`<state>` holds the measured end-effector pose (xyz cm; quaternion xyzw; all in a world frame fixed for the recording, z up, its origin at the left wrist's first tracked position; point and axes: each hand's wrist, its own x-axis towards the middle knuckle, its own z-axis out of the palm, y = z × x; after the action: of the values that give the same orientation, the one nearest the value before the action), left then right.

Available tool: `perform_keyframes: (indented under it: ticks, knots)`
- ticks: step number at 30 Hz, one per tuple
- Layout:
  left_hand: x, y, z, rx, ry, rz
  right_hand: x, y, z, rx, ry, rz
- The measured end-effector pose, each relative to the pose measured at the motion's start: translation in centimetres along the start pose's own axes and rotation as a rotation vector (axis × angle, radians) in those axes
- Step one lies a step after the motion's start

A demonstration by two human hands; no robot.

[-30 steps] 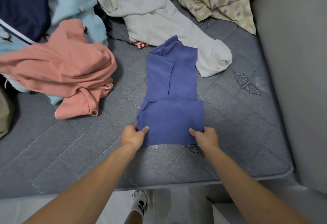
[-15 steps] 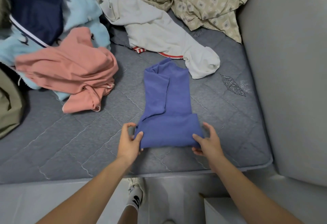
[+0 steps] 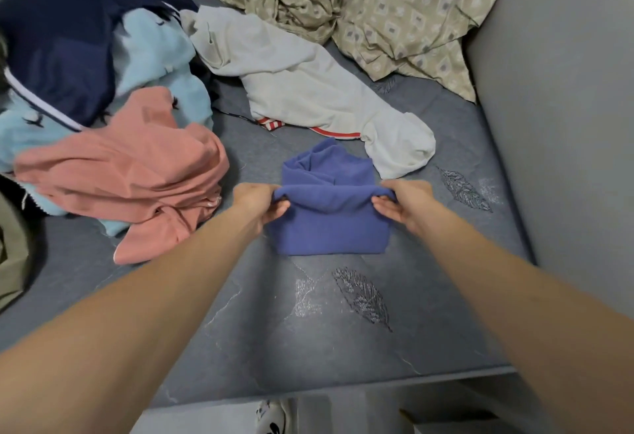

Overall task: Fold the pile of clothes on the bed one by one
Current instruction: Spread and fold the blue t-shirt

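Observation:
A blue garment [image 3: 329, 224] lies partly folded on the grey mattress [image 3: 260, 330], near its middle. My left hand [image 3: 260, 203] pinches the left end of its folded edge and my right hand [image 3: 398, 203] pinches the right end. The lifted fold is carried over the garment's far part, whose bunched top [image 3: 322, 162] still shows beyond it. To the left sits a pile of clothes: a salmon-pink garment [image 3: 130, 179] on top of a light blue one [image 3: 154, 52] and a dark navy one [image 3: 58, 49].
A white garment [image 3: 308, 90] with a red-striped hem sprawls behind the blue one. A beige patterned sheet [image 3: 394, 11] is crumpled at the back. A grey wall [image 3: 566, 107] borders the bed on the right. The mattress front edge [image 3: 343, 385] runs below my arms.
Both hands gripped the near folded edge of the blue garment and carried it away from me over the rest, making the garment shorter. The view has moved closer over the bed.

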<state>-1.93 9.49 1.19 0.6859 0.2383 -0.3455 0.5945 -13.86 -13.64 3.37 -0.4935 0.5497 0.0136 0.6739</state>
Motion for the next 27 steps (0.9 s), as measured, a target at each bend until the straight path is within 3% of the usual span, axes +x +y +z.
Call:
perform_keyframes:
  ticks: [4,7,9,11,13,16,21,23,27]
  knots:
    - [4.9,2.9,1.8,-0.050,-0.022,0.015,5.8,-2.0,3.5,-0.025,0.057,-0.054]
    - [7.3,3.2,2.9,-0.074,-0.109,0.098,9.0,-1.6,5.5,-0.120,0.095,-0.195]
    - [8.2,1.8,2.4,0.194,-0.090,0.383,9.2,0.1,5.7,-0.465,0.142,-0.461]
    - [8.4,-1.0,1.5,0.680,-0.104,0.788,8.3,3.3,5.3,-0.891,0.211,-0.843]
    - [8.0,-3.4,1.5,1.059,-0.197,1.012,7.7,6.1,5.7,-1.124,0.166,-1.056]
    - [9.7,-6.3,2.6,1.394,-0.274,1.038,9.7,9.2,6.6,-1.347,0.039,-1.015]
    - [13.3,-7.6,3.3,1.412,-0.096,1.116,13.3,10.0,5.9,-1.421,0.124,-1.046]
    - [12.9,-8.2,3.6,1.346,0.052,1.023,13.2,10.4,5.7,-1.323,0.252,-0.969]
    - [8.9,-7.9,4.0,1.005,0.321,0.659,9.5,11.2,4.6,-0.968,0.551,-0.642]
